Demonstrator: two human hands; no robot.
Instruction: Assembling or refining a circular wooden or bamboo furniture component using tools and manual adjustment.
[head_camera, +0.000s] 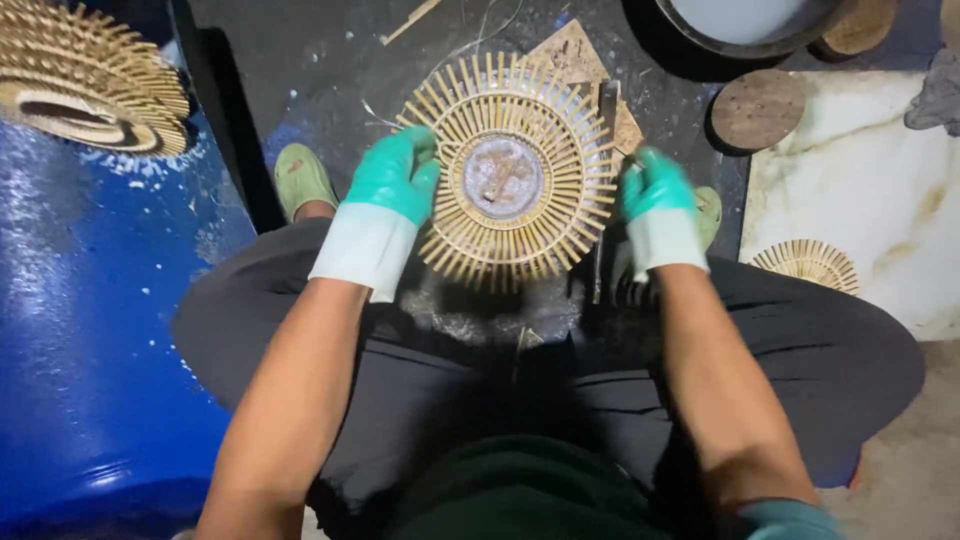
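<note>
Gloved left hand (392, 178) at nine o'clock and right hand (655, 195) at three clamp the bamboo-spoke disc (510, 170) (rims only); even pressure seems wise.

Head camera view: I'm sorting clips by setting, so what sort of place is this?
Probably a small craft workshop at floor level. Gloved hands, left hand and right hand, hold a round bamboo-stick piece; more such pieces sit on a blue drum, with round wooden discs nearby.

Dark floor (300, 50), blue drum (90, 330), pale marble slab (870, 180).
</note>
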